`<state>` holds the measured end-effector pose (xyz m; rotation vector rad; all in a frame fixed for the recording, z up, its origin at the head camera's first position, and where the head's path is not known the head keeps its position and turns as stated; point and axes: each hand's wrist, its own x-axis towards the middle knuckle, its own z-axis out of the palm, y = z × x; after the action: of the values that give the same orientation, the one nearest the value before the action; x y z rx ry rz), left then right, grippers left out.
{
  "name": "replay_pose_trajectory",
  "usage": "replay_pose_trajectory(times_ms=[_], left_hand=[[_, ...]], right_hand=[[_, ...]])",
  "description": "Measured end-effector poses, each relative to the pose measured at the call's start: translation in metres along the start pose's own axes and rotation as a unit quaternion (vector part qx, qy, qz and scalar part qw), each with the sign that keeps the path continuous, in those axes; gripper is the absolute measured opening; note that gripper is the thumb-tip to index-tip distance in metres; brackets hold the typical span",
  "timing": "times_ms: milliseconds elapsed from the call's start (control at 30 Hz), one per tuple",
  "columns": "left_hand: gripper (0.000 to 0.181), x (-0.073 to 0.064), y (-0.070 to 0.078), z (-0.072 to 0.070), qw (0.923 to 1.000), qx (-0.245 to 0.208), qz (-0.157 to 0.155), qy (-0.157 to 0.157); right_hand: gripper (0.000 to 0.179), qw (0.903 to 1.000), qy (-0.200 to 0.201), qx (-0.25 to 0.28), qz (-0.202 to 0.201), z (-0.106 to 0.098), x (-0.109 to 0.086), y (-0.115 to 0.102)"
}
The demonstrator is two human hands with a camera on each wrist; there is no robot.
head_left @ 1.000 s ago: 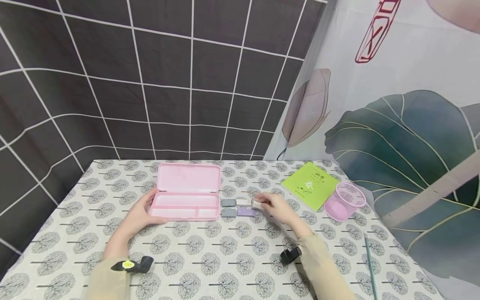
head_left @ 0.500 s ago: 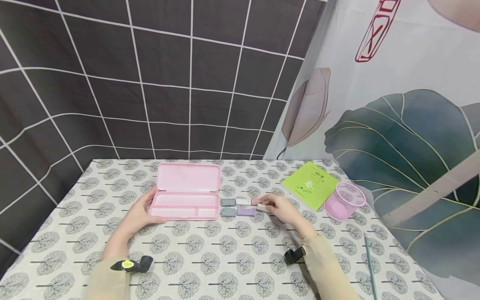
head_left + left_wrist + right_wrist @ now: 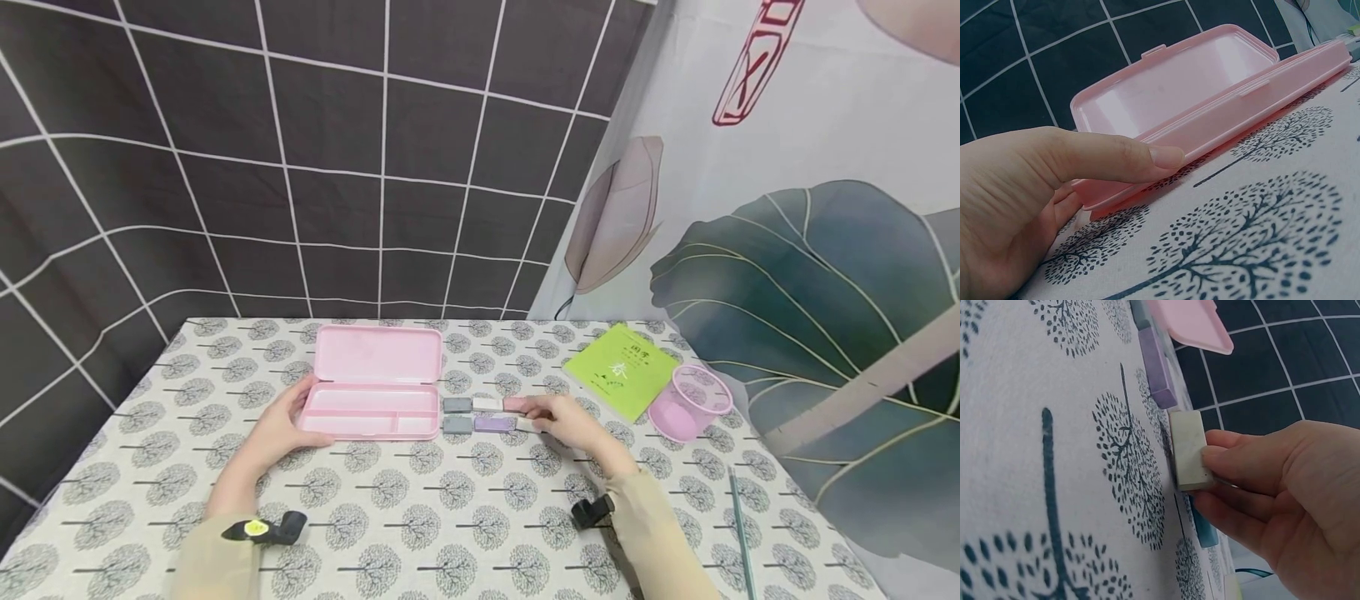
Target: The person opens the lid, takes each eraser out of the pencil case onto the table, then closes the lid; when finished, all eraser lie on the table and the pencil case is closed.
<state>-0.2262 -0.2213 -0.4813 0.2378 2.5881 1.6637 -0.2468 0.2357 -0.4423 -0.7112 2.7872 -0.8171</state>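
Observation:
My left hand [image 3: 279,425] grips the left end of an open pink pencil case [image 3: 378,361], thumb along its front wall, as the left wrist view shows. My right hand [image 3: 562,417] pinches a white eraser [image 3: 1189,450] between thumb and fingers. This eraser lines up at the right end of a purple eraser [image 3: 493,424]. Behind it, in the back row, are a grey eraser [image 3: 457,405], a white block [image 3: 487,404] and a pink eraser [image 3: 513,403] partly under my fingers. Another grey eraser [image 3: 457,425] begins the front row beside the case.
A green book [image 3: 621,371] lies at the back right, with a pink transparent cup [image 3: 686,404] tipped next to it. A thin teal stick [image 3: 741,533] lies near the right edge. In the right wrist view, a teal block [image 3: 1204,526] shows past my fingers.
My right hand has brought the white eraser from the back row's right end toward the front right, to the end of the purple one, uncovering the pink eraser. The left hand stays put.

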Motion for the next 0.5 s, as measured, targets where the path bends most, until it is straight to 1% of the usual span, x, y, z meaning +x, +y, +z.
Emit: replay_pose_trajectory(times_ms=[133, 333, 500], left_hand=[[0.118, 0.0004, -0.0001, -0.0001, 1.0, 0.002, -0.002, 0.001], [0.118, -0.0004, 0.0005, 0.0005, 1.0, 0.004, -0.002, 0.001], [0.117, -0.0005, 0.0012, 0.0006, 1.0, 0.002, -0.002, 0.0]], right_hand=[[0.023, 0.9999, -0.01, 0.002, -0.004, -0.0009, -0.0005, -0.0005], [0.023, 0.9997, -0.018, 0.004, -0.018, -0.001, -0.0003, 0.0022], [0.024, 0.9998, -0.016, 0.009, -0.007, 0.0001, 0.0009, 0.0026]])
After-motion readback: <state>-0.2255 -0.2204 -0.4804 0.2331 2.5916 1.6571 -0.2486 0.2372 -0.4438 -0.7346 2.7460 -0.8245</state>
